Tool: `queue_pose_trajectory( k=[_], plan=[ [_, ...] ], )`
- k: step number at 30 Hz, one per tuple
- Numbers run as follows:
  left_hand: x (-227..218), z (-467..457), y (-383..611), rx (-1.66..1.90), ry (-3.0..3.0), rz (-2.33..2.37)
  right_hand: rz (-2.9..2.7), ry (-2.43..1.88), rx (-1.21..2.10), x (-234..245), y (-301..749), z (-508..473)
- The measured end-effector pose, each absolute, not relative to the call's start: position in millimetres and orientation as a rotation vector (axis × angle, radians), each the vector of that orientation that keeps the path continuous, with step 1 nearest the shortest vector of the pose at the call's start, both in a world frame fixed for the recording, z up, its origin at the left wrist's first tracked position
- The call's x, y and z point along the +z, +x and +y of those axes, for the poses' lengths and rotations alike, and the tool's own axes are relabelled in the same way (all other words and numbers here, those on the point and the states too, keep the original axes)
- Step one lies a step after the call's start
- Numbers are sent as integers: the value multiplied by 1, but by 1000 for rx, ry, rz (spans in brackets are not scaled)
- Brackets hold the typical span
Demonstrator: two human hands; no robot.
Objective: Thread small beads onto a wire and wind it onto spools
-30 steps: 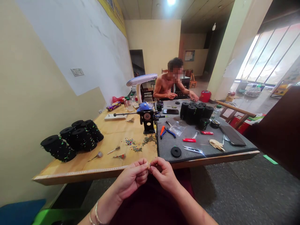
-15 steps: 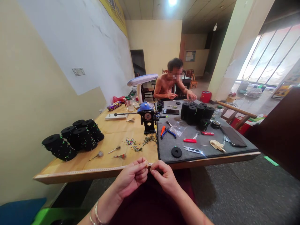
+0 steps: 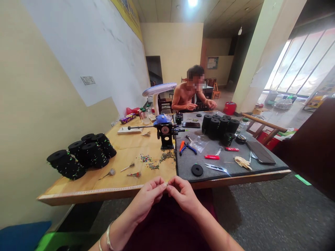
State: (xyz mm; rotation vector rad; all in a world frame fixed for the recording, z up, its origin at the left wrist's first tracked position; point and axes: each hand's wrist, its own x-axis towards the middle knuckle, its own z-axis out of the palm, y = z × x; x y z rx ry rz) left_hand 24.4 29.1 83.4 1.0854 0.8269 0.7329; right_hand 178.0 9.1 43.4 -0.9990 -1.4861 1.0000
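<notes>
My left hand (image 3: pixel 149 197) and my right hand (image 3: pixel 183 194) meet just below the front edge of the wooden table (image 3: pixel 86 192). Both are closed in a pinch, fingertips touching at one small item that I cannot make out. A bracelet circles my left wrist. On the table just beyond the hands lie small feathered pieces (image 3: pixel 134 174), a scatter of tiny beads (image 3: pixel 150 161) and a black disc (image 3: pixel 196 169).
A small black winding vise (image 3: pixel 165 132) stands mid-table beside a grey mat (image 3: pixel 230 165) with pliers, cutters, a lighter and a phone. Black foam spools (image 3: pixel 81 153) sit at left and more spools (image 3: pixel 219 127) at back. Another person sits at the far end.
My hands stay pinched together and have shifted only slightly. The person at the far end has drawn a hand back from the table.
</notes>
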Motion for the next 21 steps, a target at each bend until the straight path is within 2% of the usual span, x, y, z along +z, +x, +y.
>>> queue_pose_trajectory(
  k=[4, 10, 21],
  plan=[
    [81, 30, 23, 739, 1213, 881, -1572, -1037, 901, 41, 178, 12],
    [74, 34, 19, 724, 998, 780, -1555, -976, 910, 29, 180, 11],
    [77, 37, 16, 730, 1007, 756, -1457, -941, 1140, 23, 187, 6]
  ],
)
